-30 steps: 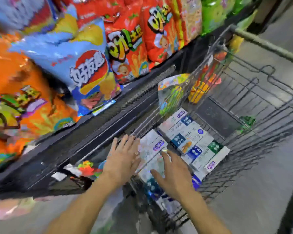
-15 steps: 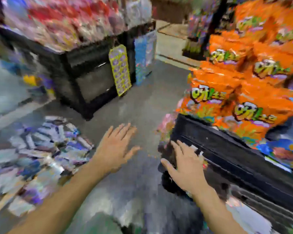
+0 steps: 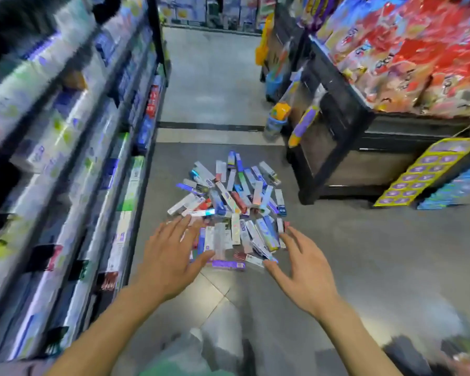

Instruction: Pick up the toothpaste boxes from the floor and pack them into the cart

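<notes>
A heap of several toothpaste boxes lies on the grey floor in the aisle ahead of me. My left hand reaches out with straight spread fingers over the heap's near left edge and holds nothing. My right hand is stretched out at the heap's near right edge, fingers spread, also holding nothing. The cart is out of view.
Shelves of boxed goods line the left side of the aisle. A black display stand piled with snack bags stands at the right, with a yellow card leaning on it. Grey floor runs on beyond the heap.
My view has swung from the cart, past the snack stand, to the heap of boxes on the floor. Both hands have stayed out in front, holding nothing, and now hover at the heap.
</notes>
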